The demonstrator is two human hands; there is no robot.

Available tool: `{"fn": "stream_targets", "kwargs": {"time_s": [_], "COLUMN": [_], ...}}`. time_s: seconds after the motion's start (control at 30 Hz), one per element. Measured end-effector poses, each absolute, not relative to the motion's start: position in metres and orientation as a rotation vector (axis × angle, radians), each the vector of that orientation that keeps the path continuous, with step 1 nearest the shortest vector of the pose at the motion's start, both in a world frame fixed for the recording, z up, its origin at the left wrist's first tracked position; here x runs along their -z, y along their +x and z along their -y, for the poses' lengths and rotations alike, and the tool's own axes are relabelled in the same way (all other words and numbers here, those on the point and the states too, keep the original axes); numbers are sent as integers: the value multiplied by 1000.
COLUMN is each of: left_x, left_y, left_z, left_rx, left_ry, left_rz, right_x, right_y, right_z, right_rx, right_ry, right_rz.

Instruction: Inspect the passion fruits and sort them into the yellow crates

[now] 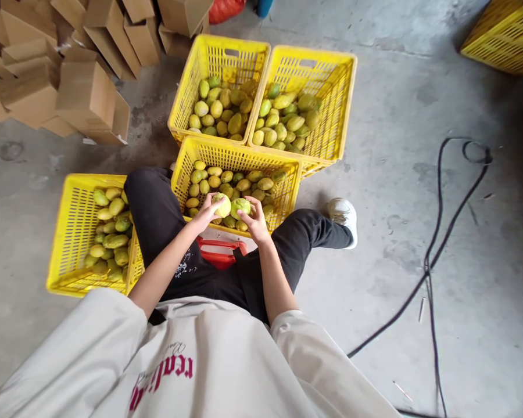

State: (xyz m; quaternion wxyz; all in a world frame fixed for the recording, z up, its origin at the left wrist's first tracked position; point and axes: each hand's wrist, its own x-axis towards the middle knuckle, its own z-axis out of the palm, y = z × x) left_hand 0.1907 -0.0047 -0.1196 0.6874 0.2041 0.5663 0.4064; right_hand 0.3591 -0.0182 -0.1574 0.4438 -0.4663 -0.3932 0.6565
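Note:
My left hand (206, 211) is closed round a pale yellow-green fruit (222, 206), rounded and papaya-like. A greener fruit (239, 208) of the same sort sits in my right hand (255, 220), gripped between thumb and fingers. Both fruits are held side by side, just above the near rim of a yellow plastic crate (237, 152). Inside that crate lie many oval yellow and green fruits (215, 181). The crate stands between my legs, and my hands hide part of its near side.
Two more yellow crates (303, 55) with similar fruit stand beyond, and another crate (72, 232) is left of my leg. Cardboard boxes (87, 96) are piled at upper left. A black cable (438, 255) loops over the floor at right. A red plastic stool (220, 255) shows under me.

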Motion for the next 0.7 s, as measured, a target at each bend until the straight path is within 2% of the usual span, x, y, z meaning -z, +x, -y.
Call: {"fn": "stream_targets", "kwargs": {"time_s": [0.37,0.7], "left_x": [119,114], "left_y": [191,192], "left_z": [4,7], "left_rx": [-952,-822], "left_ry": [425,590], "left_rz": [-1235,-1362], "right_x": [160,149], "right_y": [358,354], "right_z": [19,18], "right_rx": [-1673,-1495], "right_ry": [-1154,-1286], "right_rz": [943,1037]}}
